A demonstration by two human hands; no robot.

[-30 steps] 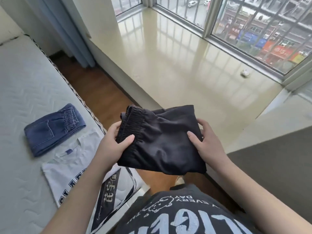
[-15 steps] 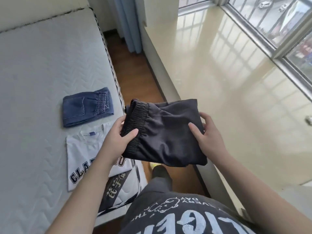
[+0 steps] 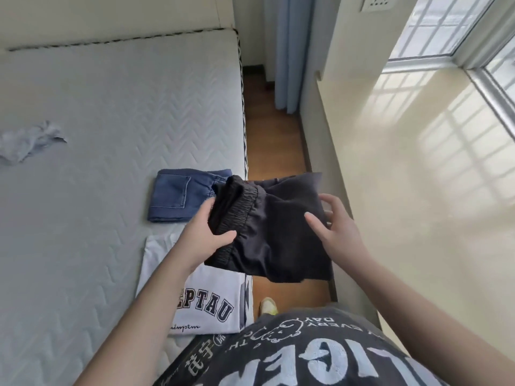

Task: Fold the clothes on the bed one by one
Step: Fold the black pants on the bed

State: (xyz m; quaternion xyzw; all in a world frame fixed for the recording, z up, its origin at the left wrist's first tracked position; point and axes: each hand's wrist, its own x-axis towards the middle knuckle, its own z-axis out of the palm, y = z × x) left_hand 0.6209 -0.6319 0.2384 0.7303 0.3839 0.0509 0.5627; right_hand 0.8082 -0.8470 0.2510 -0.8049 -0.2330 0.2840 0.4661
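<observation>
Folded black fabric shorts w/ elastic waistband (image 3: 267,232), carried flat between both hands above the gap btwn the bed edge and the window ledge; held level, prob. so the folds do not drop open before the bundle is set down. Left hand (image 3: 206,238) grasps the waistband end: thumb lies over the gathered elastic on top, fingers go underneath out of view, so the grip is clamped on the thick edge, the part least likely to slip. Right hand (image 3: 337,232) takes the opposite side: thumb pressed on the top face, fingers spread and only loosely curved round the far edge; a light hold, more support than pinch. How firmly the right fingers close under the cloth cannot be told. Just beyond the left grip, partly covered by the shorts, lies a folded blue denim garment w/ stitched pocket (image 3: 178,196) on the pale quilted mattress (image 3: 97,121). Below the left grip and forearm lies a folded white T-shirt w/ dark block lettering (image 3: 211,302), near the mattress edge. The two form a row along that edge, which suggests the black bundle is meant to join it. Well off to the left of both hands, a crumpled pale cloth (image 3: 28,142) lies unfolded; judged to be work not yet done. Task approx. midway: two items laid, one in hand.
</observation>
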